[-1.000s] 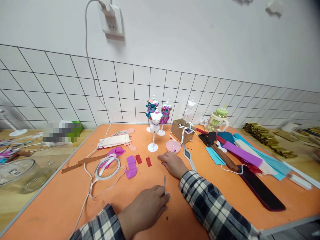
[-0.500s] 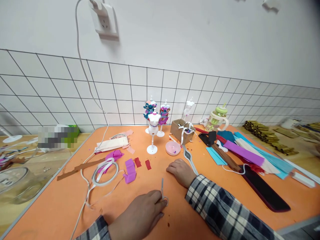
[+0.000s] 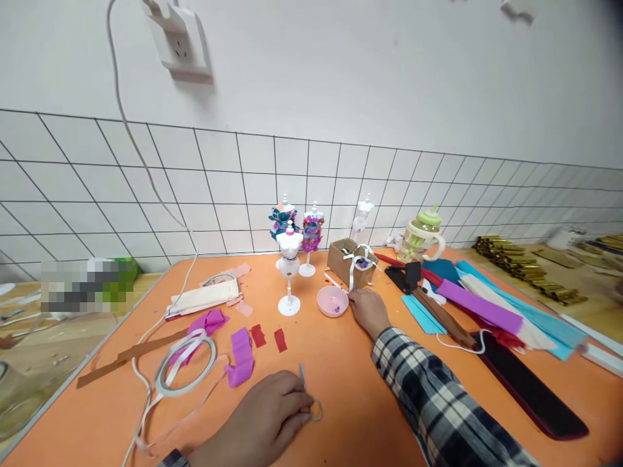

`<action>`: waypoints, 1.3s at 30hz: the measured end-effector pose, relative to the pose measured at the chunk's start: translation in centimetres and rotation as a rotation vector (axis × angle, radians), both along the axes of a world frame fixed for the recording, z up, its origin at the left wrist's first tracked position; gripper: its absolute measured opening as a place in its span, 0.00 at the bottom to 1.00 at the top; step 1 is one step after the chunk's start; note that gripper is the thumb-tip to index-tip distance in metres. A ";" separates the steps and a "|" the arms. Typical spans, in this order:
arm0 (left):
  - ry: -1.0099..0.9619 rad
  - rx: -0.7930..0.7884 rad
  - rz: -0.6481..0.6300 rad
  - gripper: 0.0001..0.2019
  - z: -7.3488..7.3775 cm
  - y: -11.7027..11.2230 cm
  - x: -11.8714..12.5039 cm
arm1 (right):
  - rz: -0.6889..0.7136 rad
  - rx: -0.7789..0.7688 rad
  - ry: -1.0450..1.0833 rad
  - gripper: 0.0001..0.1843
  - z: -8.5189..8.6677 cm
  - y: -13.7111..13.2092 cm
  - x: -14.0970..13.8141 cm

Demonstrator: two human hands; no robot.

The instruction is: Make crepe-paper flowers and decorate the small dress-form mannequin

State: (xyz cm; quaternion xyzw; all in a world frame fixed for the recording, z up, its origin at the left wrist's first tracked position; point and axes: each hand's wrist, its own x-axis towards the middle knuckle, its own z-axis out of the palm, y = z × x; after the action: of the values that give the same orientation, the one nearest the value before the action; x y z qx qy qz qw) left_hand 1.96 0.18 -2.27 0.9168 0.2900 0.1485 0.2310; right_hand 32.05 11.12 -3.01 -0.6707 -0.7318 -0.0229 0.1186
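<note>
orange table (image 3: 97,415): left hand (image 3: 257,421), grip on scissors (image 3: 308,395); right hand (image 3: 368,312), grip unclear, by pink bowl (image 3: 321,297) of beads (image 3: 333,307).

White mannequin stand (image 3: 289,242), green-lidded bottle (image 3: 422,235), tape roll (image 3: 215,353), purple crepe scraps (image 3: 242,347), folded coloured paper (image 3: 479,301), wall socket (image 3: 182,42)

4 small mannequin stands (image 3: 289,272), 2 red paper scraps (image 3: 257,335), 1 pink bowl (image 3: 332,301), 1 cardboard box (image 3: 343,264), 1 green-lidded cup (image 3: 422,237), 1 tape ring (image 3: 171,383).
</note>
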 end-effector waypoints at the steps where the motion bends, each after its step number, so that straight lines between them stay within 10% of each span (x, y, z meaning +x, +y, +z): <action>1: 0.003 -0.007 -0.002 0.12 -0.1 0.1 0.0 | 0.009 -0.009 -0.001 0.14 -0.1 0.2 -0.5; 8: 0.030 -0.027 -0.010 0.12 0.1 0.1 -0.1 | 0.067 -0.040 0.025 0.13 0.0 -0.4 -2.7; 16: 0.046 -0.062 -0.003 0.11 0.2 -0.2 -0.1 | -0.135 -0.015 0.024 0.16 0.4 -0.1 1.5; 25: 0.083 -0.058 -0.005 0.11 0.6 0.0 0.1 | 0.005 -0.066 0.036 0.18 0.0 2.6 0.1; 39: 0.074 -0.036 -0.018 0.12 0.9 -0.3 0.0 | 0.134 -0.181 -0.019 0.18 -0.2 -0.7 -1.3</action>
State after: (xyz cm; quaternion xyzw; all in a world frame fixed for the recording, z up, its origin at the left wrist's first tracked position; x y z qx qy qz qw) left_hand 1.98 -0.13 -1.33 0.9199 0.2925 0.1070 0.2381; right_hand 30.80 10.40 -3.16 -0.6281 -0.7751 0.0448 0.0520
